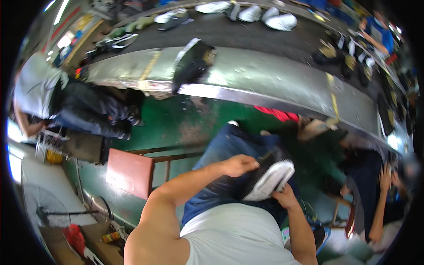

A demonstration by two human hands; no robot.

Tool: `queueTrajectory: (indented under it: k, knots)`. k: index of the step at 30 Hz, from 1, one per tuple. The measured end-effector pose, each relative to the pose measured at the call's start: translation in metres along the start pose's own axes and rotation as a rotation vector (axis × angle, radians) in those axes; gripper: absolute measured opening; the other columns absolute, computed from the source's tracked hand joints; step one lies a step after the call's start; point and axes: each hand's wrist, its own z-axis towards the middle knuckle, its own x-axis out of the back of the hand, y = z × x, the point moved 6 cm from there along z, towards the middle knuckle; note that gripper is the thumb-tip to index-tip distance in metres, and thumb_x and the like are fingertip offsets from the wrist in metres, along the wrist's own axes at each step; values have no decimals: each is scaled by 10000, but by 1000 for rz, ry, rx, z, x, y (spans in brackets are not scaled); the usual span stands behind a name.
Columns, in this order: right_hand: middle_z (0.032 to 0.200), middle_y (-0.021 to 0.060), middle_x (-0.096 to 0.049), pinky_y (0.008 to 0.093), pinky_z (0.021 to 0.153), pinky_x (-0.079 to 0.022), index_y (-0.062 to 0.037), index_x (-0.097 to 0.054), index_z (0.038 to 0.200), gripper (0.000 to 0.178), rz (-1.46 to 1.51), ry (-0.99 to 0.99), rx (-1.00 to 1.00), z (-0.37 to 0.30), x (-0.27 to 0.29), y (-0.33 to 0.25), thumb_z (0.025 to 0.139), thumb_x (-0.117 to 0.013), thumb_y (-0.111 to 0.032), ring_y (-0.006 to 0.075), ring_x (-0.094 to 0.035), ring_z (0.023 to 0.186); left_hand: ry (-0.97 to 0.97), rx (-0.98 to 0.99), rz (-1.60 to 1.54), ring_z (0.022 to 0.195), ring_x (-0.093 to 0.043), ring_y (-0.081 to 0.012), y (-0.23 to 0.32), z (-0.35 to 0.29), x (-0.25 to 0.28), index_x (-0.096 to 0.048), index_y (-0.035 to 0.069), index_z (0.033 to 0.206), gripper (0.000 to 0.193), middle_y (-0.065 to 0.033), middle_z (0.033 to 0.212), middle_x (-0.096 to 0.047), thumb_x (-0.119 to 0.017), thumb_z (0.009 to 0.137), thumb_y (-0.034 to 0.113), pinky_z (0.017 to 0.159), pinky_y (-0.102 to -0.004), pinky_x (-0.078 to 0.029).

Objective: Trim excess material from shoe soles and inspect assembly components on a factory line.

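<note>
Over my lap is a black shoe (270, 179) with a white sole, tilted so its sole faces up and to the right. My right hand (286, 195) grips it by the lower right edge of the sole. My left hand (240, 165) is closed, its fingertips at the left side of the dark upper. Whatever is pinched there, if anything, is too small to make out. Ahead, another black shoe (192, 64) with a pale sole edge lies across the metal ledge (251, 68).
Beyond the ledge runs a dark conveyor belt (229, 31) with several shoes (280, 22). A pinkish stool (130, 173) stands at my left. One person (84, 97) sits farther left; another (369, 194) is close on the right. A red cloth (277, 113) lies below the ledge.
</note>
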Motion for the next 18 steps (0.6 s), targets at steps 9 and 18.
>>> queueTrajectory:
  k: [9,18]
  knots:
    - [1156,72,-679,340,963,-501,4,-579,1263,515,6,-103,133,16,3,4,761,-681,55,190,-638,1076,-144,-433,918,683,-573,-320,23,3,36,-618,16,864,438,-144,729,-592,-543,1011,422,694,-416,-500]
    - [988,79,-675,314,701,-553,25,-582,1163,412,-71,36,73,15,-17,-15,754,-604,65,176,-656,797,503,393,-1017,885,-688,-349,-60,21,49,-530,45,1302,571,-138,957,-704,-489,1011,535,825,-435,-544]
